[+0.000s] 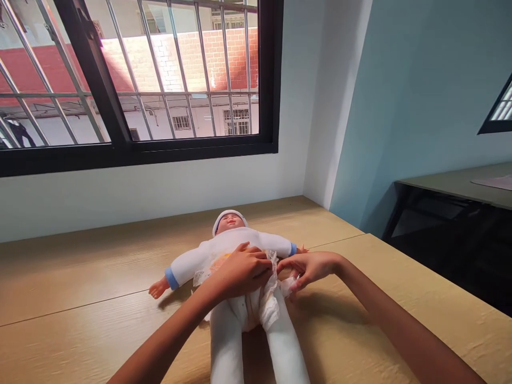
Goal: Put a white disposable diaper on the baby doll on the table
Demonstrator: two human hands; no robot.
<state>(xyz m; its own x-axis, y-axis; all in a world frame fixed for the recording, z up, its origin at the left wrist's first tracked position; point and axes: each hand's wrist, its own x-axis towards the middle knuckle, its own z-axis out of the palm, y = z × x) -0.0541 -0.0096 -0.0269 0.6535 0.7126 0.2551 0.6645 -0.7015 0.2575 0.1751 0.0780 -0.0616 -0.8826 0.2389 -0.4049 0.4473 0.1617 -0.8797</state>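
A baby doll (230, 242) lies on its back on a light wooden tabletop (80, 298), wearing a white outfit with blue cuffs and a white cap. Its legs point towards me. A white disposable diaper (269, 305) is wrapped around its middle, with the outfit open above it. My left hand (244, 269) lies over the diaper's front at the waist, holding it against the doll. My right hand (306, 269) pinches the diaper's edge at the doll's side between thumb and fingers. The doll's far hip is hidden by my hands.
A black-framed window with metal bars (132, 74) stands behind the table, above a white wall. To the right, a dark-legged side table (460, 186) stands beside a pale blue wall. The wooden tabletop has a seam and extends on both sides of the doll.
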